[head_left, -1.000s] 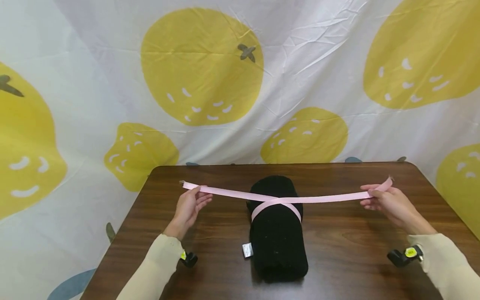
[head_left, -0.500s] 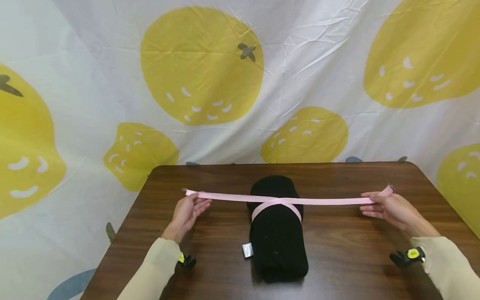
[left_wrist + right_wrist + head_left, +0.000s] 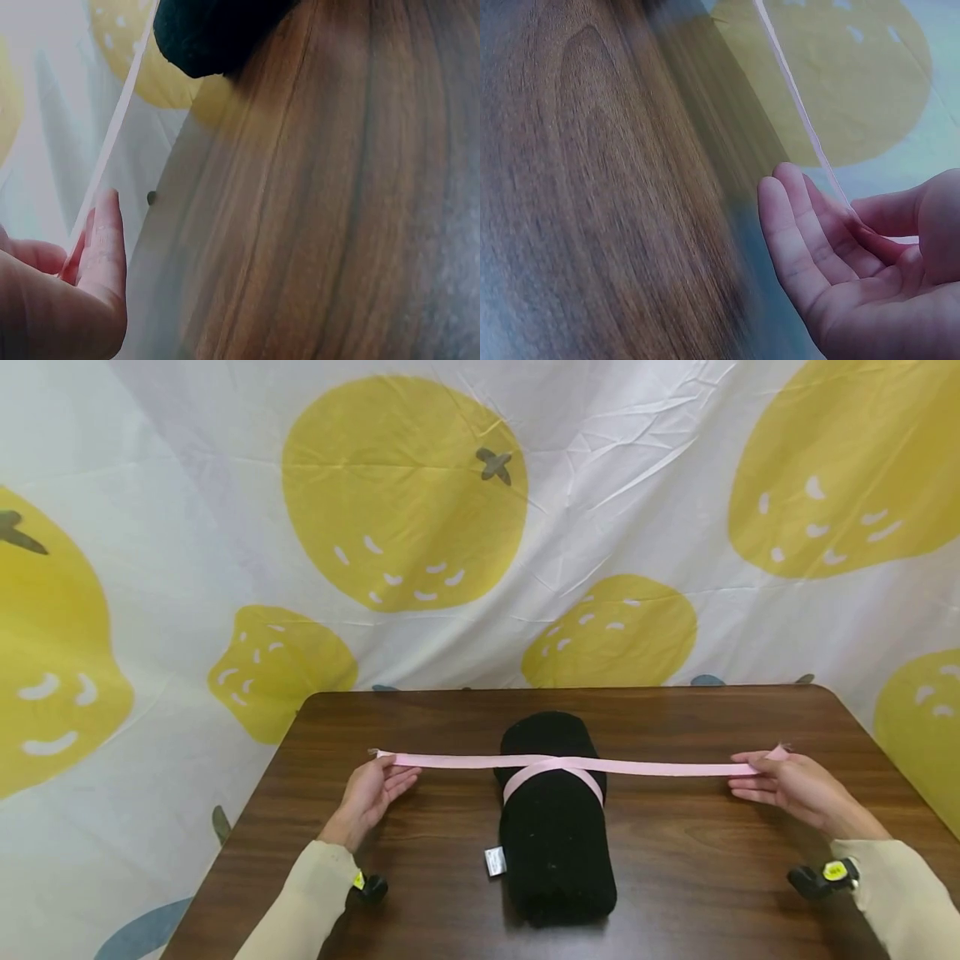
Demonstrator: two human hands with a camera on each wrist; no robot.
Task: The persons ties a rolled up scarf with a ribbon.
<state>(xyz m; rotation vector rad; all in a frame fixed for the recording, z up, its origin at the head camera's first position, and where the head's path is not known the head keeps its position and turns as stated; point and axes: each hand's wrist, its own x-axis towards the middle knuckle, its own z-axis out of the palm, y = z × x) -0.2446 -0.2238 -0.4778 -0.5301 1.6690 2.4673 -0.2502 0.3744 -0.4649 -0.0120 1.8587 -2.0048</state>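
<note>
A rolled black cloth bundle lies lengthwise on the table, a small white tag at its left side. Round its upper part runs a pink ribbon, whose two ends cross on top and stretch out sideways, nearly straight. My left hand pinches the left end between thumb and forefinger, the other fingers loosely extended. On the opposite side my right hand pinches the right end, with a short frayed tip sticking out past the thumb. Both wrist views show the ribbon running taut from the pinching fingers.
The brown wood-grain table ends at the back against a white curtain printed with yellow lemons. Small black wrist cameras sit at both cuffs, over the tabletop.
Both hands have lowered the ribbon's ends toward the table, and the right hand has drifted slightly outward. The crossed ribbon lies flatter over the bundle, which stays put.
</note>
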